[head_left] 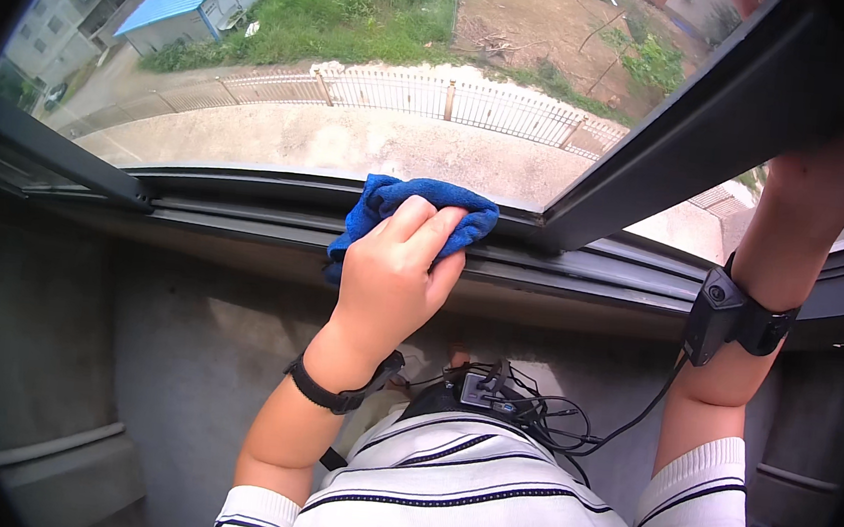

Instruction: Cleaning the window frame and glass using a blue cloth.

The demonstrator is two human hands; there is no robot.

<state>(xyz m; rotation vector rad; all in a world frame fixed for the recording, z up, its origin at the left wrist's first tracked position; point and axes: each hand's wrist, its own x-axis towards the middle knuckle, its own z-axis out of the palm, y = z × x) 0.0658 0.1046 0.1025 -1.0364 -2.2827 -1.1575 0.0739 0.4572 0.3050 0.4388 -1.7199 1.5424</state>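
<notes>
Royal-blue, soft-textured fabric cloth: bunched, creased, gripped in left hand (lower fold showing left of the knuckles), laid across long dark-grey metal window track. Track: ridged lengthwise, running side to side, meeting broad dark-grey metal sash bar to right of cloth.

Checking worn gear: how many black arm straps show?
2: one strap around the left wrist, below the blue cloth; another strap, with a boxy device, around the right forearm. Others may be hidden.
</notes>
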